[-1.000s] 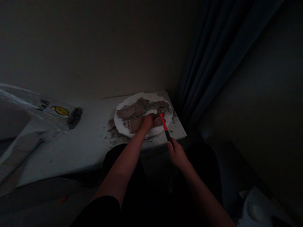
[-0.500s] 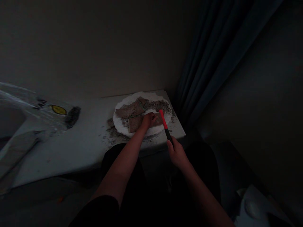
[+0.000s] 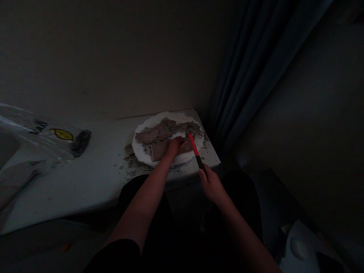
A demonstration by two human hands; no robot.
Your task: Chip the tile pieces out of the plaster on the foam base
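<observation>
A round white slab (image 3: 148, 158) lies at the right end of a white table (image 3: 93, 178). Flat brown-grey broken pieces (image 3: 155, 133) and grey crumbs cover its top. My left hand (image 3: 175, 145) rests on one of these pieces near the slab's middle, fingers curled down onto it. My right hand (image 3: 212, 185) is closed round the black grip of a tool with a red shaft (image 3: 194, 148). The tool's head touches the rubble just right of my left hand.
A clear plastic bag (image 3: 42, 138) with a yellow label and dark contents lies at the table's left. Grey debris (image 3: 129, 165) is scattered beside the slab. A dark curtain (image 3: 250, 68) hangs to the right. A pale object (image 3: 301, 246) sits low at right.
The view has drifted slightly, so everything sits a little further left. The tool's head has dipped and lifted by a small amount over the rubble; my left hand stays on the piece.
</observation>
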